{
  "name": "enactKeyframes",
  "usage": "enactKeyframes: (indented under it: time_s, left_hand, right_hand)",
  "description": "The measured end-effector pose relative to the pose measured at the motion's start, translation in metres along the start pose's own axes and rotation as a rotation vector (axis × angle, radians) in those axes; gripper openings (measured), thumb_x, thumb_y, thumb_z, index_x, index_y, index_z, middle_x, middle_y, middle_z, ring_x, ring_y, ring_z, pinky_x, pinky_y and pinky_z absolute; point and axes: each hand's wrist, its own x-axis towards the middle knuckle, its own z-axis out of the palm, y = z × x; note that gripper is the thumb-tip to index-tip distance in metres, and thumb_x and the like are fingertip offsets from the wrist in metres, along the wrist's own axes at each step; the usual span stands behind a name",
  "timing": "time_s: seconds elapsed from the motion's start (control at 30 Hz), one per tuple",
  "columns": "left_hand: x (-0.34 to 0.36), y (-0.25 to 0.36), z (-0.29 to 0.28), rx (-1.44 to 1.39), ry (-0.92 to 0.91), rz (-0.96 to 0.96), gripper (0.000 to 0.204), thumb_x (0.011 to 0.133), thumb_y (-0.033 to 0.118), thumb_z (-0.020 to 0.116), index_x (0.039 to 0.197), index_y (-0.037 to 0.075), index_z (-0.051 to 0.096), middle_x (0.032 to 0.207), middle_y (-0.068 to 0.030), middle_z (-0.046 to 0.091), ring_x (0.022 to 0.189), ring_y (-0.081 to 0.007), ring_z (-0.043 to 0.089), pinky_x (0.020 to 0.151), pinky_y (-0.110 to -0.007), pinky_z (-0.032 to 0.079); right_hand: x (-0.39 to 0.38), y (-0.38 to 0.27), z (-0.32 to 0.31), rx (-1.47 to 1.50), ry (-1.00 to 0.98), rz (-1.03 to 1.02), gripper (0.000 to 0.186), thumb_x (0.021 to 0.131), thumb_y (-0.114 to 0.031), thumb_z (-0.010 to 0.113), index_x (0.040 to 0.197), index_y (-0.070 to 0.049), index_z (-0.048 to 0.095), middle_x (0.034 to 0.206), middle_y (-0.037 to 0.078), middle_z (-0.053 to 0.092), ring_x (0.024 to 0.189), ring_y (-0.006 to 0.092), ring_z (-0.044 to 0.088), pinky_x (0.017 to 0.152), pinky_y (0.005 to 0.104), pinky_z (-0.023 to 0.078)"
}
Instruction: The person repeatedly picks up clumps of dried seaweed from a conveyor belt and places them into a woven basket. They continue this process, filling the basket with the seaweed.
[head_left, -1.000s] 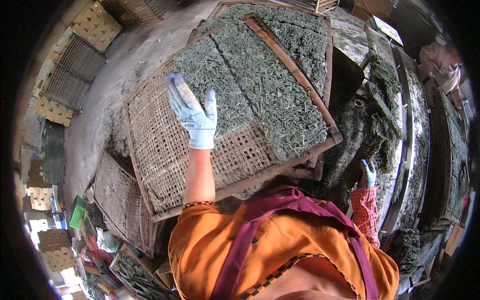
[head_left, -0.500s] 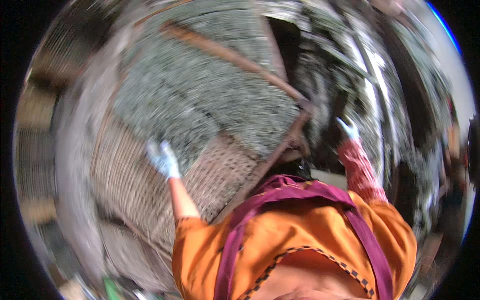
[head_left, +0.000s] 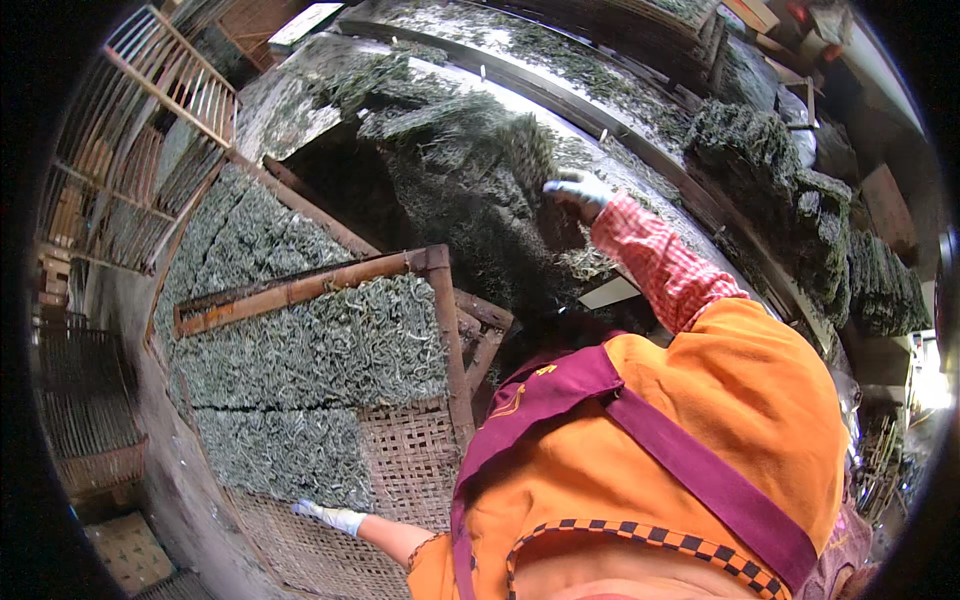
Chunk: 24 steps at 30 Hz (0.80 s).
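Grey floor point(head_left: 165, 440) is running as an open strip between the slatted rack point(head_left: 165, 97) at my far left and my woven tray point(head_left: 410, 445), giving room along that side. Coming rightward, the tray is lying with its edges askew to me, its wooden rim point(head_left: 305, 290) crossing the far side and meeting the right rail at a square corner. Inside, a mat of grey-green curly strands point(head_left: 310, 350) is covering the middle, split by a dark seam, while bare weave is showing at the near side and right corner. Beyond that rim more such strands point(head_left: 250, 235) are spreading over a second tray. My gloved left hand point(head_left: 325, 514) is reaching over the bare weave just beside the mat's near edge, its fingers stretching out uncurled; whether they are touching the weave I cannot tell. Right of the trays a dark gap is opening, then a dark, tangled heap point(head_left: 460, 200) is sprawling. My gloved right hand point(head_left: 580, 190) is bending its fingers at a dark bunch point(head_left: 525, 150) there; I cannot tell whether they are closing on it. Past it a long rail point(head_left: 640, 145) is slanting, and at far right shaggy dark-green clumps point(head_left: 745, 140) are hanging.
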Motion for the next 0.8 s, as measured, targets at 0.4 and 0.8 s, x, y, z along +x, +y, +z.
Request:
enactKeyframes:
  time_s: [0.4,0.8]
  left_hand:
    - [-0.03,0.088,0.01,0.376,-0.163,0.123,0.071,0.091,0.038,0.054,0.145,0.003,0.025,0.149,-0.0176,0.025,0.132,-0.0281,0.034,0.109,-0.039,0.027]
    - [-0.052,0.093,0.012,0.498,0.092,0.225,0.065,0.085,0.024,0.068,0.138,0.002,0.038,0.136,-0.0163,0.046,0.116,-0.0277,0.05,0.096,-0.039,0.042]
  right_hand:
    - [0.059,0.016,-0.169,-1.099,0.404,0.02,0.064,0.082,-0.032,0.07,0.136,-0.009,0.044,0.133,0.017,0.051,0.111,0.0267,0.058,0.095,0.0331,0.046]
    - [-0.071,0.061,-0.119,-1.415,-0.175,-0.603,0.096,0.051,-0.033,0.082,0.137,-0.019,0.04,0.139,0.011,0.04,0.129,0.0354,0.037,0.105,0.0506,0.03]
